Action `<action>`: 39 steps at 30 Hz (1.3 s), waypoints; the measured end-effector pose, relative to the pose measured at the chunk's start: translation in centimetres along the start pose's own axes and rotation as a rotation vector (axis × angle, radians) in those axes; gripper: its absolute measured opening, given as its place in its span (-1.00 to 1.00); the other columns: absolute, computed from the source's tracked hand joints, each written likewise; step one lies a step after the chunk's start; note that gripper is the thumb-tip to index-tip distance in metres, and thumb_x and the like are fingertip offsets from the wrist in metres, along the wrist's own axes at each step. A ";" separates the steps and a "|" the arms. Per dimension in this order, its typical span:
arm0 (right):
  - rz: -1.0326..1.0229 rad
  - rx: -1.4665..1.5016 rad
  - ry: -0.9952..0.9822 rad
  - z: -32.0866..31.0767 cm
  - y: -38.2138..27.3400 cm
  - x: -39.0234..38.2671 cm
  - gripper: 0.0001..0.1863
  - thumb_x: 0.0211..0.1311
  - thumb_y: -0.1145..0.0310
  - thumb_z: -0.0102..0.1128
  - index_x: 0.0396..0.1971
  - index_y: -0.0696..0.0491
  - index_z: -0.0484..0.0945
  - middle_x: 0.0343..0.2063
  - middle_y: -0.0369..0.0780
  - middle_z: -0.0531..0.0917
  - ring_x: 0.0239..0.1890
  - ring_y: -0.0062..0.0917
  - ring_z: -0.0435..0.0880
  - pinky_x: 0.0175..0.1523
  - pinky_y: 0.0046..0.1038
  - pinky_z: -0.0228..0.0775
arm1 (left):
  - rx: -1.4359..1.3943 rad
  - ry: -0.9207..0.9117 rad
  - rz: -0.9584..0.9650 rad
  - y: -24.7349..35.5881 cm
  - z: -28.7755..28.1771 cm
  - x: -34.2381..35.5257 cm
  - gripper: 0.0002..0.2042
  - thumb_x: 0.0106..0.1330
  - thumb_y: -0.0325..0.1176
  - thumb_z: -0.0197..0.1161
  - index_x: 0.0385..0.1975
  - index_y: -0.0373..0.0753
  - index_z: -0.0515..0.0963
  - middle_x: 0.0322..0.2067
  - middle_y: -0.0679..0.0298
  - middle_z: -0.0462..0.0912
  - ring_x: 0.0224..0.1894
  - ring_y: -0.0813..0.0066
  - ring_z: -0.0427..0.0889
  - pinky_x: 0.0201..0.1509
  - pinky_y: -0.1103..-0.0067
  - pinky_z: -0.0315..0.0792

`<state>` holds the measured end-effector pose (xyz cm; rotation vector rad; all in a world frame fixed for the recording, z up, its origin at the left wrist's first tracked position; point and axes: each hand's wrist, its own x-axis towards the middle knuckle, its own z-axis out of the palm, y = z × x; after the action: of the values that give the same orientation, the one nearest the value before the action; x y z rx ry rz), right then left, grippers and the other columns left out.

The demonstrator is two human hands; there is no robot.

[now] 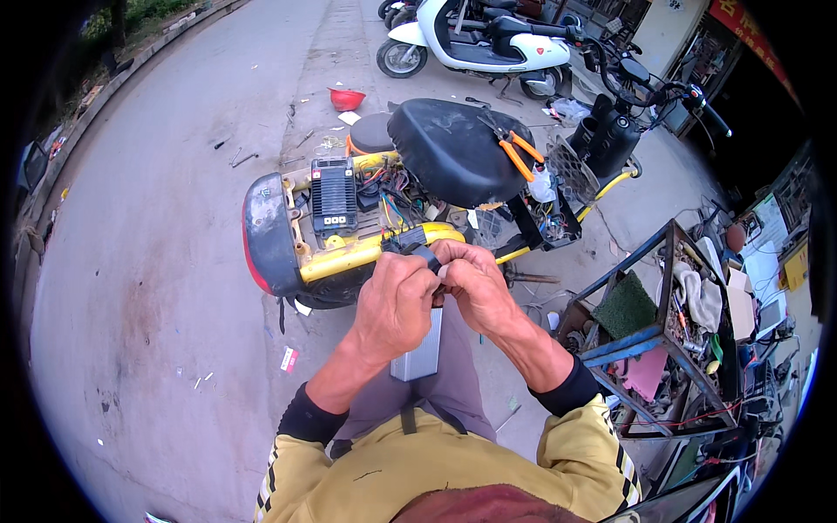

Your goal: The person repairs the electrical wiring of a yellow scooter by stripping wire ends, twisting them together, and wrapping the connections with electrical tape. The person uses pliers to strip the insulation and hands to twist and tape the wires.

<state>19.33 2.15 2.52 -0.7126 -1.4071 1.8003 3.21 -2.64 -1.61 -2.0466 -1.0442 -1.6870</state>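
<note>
My left hand (397, 292) and my right hand (471, 283) meet just below the yellow scooter frame (344, 257), fingers closed around a small dark part, mostly hidden by them. Beneath them a silver ribbed metal box (416, 352) hangs in front of my legs. A black finned controller box (333, 196) lies in the opened rear body beside a tangle of coloured wires (388, 196). The black seat (445, 148) is tipped aside, with orange-handled pliers (514, 161) on it. The dark rear fender (270, 231) has a red lamp along its edge.
A metal rack (597, 353) piled with tools, cloths and scraps stands at my right. A white scooter (471, 48) is parked behind, near a red helmet-shaped object (347, 98). Small tools and litter lie on the pavement (157, 261); a curb runs along the far left.
</note>
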 end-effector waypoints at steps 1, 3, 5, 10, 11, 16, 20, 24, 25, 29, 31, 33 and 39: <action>0.002 -0.002 0.000 0.1 -0.1 0.1 -0.88 0.38 0.37 0.13 -0.34 0.09 0.54 -0.44 -0.33 0.59 -0.44 -0.69 0.58 -0.30 -0.57 0.47 | 0.001 0.040 0.027 -0.2 0.1 0.1 -0.59 0.14 -0.68 0.44 -0.02 -0.30 0.50 -0.13 0.09 0.60 -0.24 0.06 0.60 -0.26 0.28 0.55; 0.009 -0.007 -0.007 0.2 -0.4 0.5 -0.88 0.37 0.34 0.14 -0.34 0.06 0.54 -0.48 -0.34 0.58 -0.47 -0.67 0.59 -0.31 -0.56 0.48 | -0.027 0.075 0.017 -0.1 0.0 0.1 -0.62 0.19 -0.69 0.41 -0.03 -0.28 0.49 -0.13 0.10 0.59 -0.24 0.06 0.58 -0.20 0.26 0.53; 0.024 0.009 -0.002 0.9 -0.6 0.4 -0.87 0.37 0.35 0.14 -0.36 0.06 0.53 -0.49 -0.34 0.57 -0.49 -0.66 0.59 -0.31 -0.56 0.47 | -0.054 0.111 0.004 -0.2 0.0 0.1 -0.67 0.26 -0.69 0.38 -0.04 -0.27 0.48 -0.14 0.10 0.59 -0.24 0.06 0.57 -0.18 0.26 0.52; 0.013 0.005 0.024 1.6 -0.4 0.7 -0.85 0.37 0.33 0.16 -0.37 0.07 0.52 -0.50 -0.34 0.55 -0.50 -0.66 0.58 -0.33 -0.57 0.46 | -0.119 0.134 -0.067 0.1 -0.6 0.4 -0.82 0.46 -0.67 0.26 -0.08 -0.28 0.45 -0.21 0.09 0.57 -0.28 0.15 0.54 -0.19 0.31 0.47; -0.006 -0.010 0.020 1.5 -0.2 0.9 -0.85 0.36 0.33 0.16 -0.37 0.08 0.52 -0.50 -0.35 0.55 -0.50 -0.67 0.58 -0.34 -0.56 0.45 | -0.129 0.136 -0.076 0.1 -0.7 0.5 -0.85 0.50 -0.66 0.23 -0.10 -0.30 0.43 -0.23 0.09 0.56 -0.29 0.18 0.53 -0.20 0.33 0.46; -0.002 -0.092 0.032 0.9 -0.7 1.2 -0.85 0.36 0.36 0.17 -0.35 0.12 0.53 -0.49 -0.33 0.55 -0.49 -0.66 0.55 -0.33 -0.50 0.44 | -0.176 0.088 -0.108 0.4 -0.8 0.4 -0.84 0.46 -0.65 0.29 -0.10 -0.31 0.47 -0.23 0.05 0.59 -0.26 0.06 0.58 -0.19 0.28 0.50; -0.334 -0.636 -0.037 0.9 -3.1 0.8 -0.80 0.19 0.38 0.34 -0.37 0.17 0.50 -0.44 -0.22 0.59 -0.44 -0.48 0.58 -0.32 -0.40 0.46 | -0.292 0.010 -0.218 1.6 -2.9 0.8 -0.85 0.46 -0.69 0.26 -0.11 -0.34 0.47 -0.22 0.05 0.60 -0.27 0.14 0.62 -0.19 0.33 0.54; -0.924 -1.207 -0.086 1.6 -5.4 1.7 -0.68 -0.10 0.36 0.46 -0.40 0.11 0.48 -0.40 -0.15 0.52 -0.39 -0.18 0.61 -0.33 -0.18 0.47 | -0.471 -0.087 -0.438 2.1 -4.9 0.2 -0.86 0.47 -0.73 0.21 -0.12 -0.37 0.47 -0.21 0.06 0.61 -0.29 0.23 0.66 -0.19 0.40 0.58; -1.000 -1.280 -0.087 1.9 -6.3 1.5 -0.67 -0.12 0.36 0.46 -0.41 0.10 0.47 -0.39 -0.16 0.51 -0.38 -0.17 0.62 -0.32 -0.16 0.47 | -0.542 -0.099 -0.487 2.4 -5.0 0.4 -0.86 0.47 -0.74 0.20 -0.13 -0.38 0.46 -0.21 0.06 0.62 -0.30 0.25 0.67 -0.19 0.42 0.59; -1.087 -1.292 -0.073 2.1 -8.0 2.4 -0.63 -0.16 0.34 0.48 -0.42 0.08 0.43 -0.38 -0.16 0.50 -0.37 -0.20 0.58 -0.30 -0.15 0.48 | -0.330 -0.078 -0.361 2.8 -5.4 2.1 -0.85 0.46 -0.74 0.21 -0.11 -0.37 0.47 -0.25 0.07 0.61 -0.30 0.18 0.68 -0.16 0.39 0.61; -1.073 -1.374 0.104 0.6 -9.4 3.8 -0.67 0.00 0.35 0.47 -0.40 0.10 0.42 -0.39 -0.14 0.49 -0.38 -0.15 0.58 -0.27 -0.15 0.48 | -0.392 -0.116 -0.297 3.8 -5.8 1.8 -0.83 0.42 -0.75 0.25 -0.11 -0.39 0.50 -0.25 0.06 0.63 -0.25 0.13 0.72 -0.12 0.37 0.61; -0.888 -1.324 0.383 -4.0 -12.4 6.1 -0.76 0.14 0.44 0.42 -0.35 0.13 0.48 -0.40 -0.11 0.52 -0.38 -0.12 0.61 -0.24 -0.17 0.51 | -0.450 -0.162 -0.175 7.3 -7.6 1.5 -0.82 0.40 -0.76 0.28 -0.11 -0.40 0.52 -0.25 0.05 0.64 -0.22 0.10 0.73 -0.10 0.36 0.62; -0.953 -1.601 0.285 -6.5 -9.9 10.1 -0.81 0.36 0.36 0.44 -0.13 0.09 0.69 -0.05 -0.18 0.72 -0.04 -0.13 0.75 0.04 -0.12 0.60 | -0.799 0.057 -0.878 -5.2 -4.9 2.1 -0.67 0.53 -0.57 0.32 0.21 -0.32 0.46 0.00 0.13 0.67 -0.09 0.37 0.80 0.10 0.46 0.68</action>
<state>20.66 15.34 10.58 -0.7051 -2.2276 -0.3773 -3.81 -1.37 0.53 -2.0235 -1.5674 -2.9698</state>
